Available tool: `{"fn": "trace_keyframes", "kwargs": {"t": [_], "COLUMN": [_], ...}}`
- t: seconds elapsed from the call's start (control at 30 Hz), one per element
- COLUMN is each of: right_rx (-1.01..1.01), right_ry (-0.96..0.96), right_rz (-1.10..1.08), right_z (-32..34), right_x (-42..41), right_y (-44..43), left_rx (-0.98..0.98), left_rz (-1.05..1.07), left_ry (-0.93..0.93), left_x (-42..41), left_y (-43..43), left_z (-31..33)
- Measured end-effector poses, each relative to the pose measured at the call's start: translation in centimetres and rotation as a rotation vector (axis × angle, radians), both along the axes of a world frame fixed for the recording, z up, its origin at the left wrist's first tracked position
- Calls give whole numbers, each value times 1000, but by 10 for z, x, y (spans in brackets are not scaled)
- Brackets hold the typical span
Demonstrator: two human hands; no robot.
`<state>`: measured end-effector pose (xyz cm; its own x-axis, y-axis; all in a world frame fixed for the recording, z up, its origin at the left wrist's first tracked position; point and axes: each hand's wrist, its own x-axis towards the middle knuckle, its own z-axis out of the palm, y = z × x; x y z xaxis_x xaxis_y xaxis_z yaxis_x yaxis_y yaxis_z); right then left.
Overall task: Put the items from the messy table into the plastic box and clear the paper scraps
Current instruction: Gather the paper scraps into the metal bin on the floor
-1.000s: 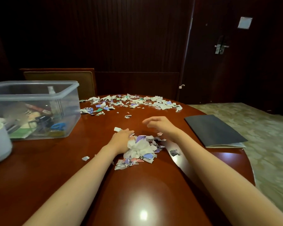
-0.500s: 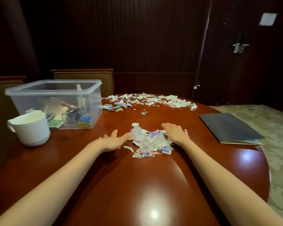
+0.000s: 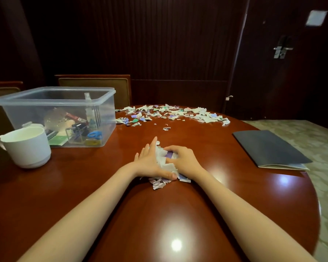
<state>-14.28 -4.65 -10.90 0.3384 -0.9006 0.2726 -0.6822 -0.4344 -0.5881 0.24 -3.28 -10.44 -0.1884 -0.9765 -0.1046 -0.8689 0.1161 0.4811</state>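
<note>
Two hands press the small pile of paper scraps (image 3: 164,161) between them on the tabletop (image 3: 74,176), the left hand (image 3: 149,162) flat against it, the right hand (image 3: 183,159) curled over it, and loose bits (image 3: 158,183) underneath may slip out and scatter if they lift it.
</note>
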Motion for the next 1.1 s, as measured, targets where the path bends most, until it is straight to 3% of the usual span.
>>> {"fn": "trace_keyframes", "kwargs": {"t": [0.33, 0.47, 0.6, 0.7, 0.83, 0.93, 1.1], "right_rx": [-69, -91, -77, -78, -86, -62, -33], "right_ry": [-483, -531, -565, -564, -542, -565, -727], "right_rz": [-231, -314, -368, -372, -339, -323, -420], "right_z": [4, 6, 8, 8, 9, 10, 18], "right_x": [-13, -12, -13, -13, -9, -1, 15], "right_y": [-12, -11, -7, -4, 1, 5, 9], "left_rx": [-285, -404, -395, -289, -113, -77, 85], "left_rz": [-47, -79, -31, 67, 116, 93, 516], "left_ry": [42, 1, 22, 285, 822, 997, 1421], "left_x": [-12, -19, -25, -26, -32, -49, -80], "left_y": [-18, -10, 6, 7, 11, 12, 9], "left_z": [-22, -15, -6, -3, 4, 5, 19]}}
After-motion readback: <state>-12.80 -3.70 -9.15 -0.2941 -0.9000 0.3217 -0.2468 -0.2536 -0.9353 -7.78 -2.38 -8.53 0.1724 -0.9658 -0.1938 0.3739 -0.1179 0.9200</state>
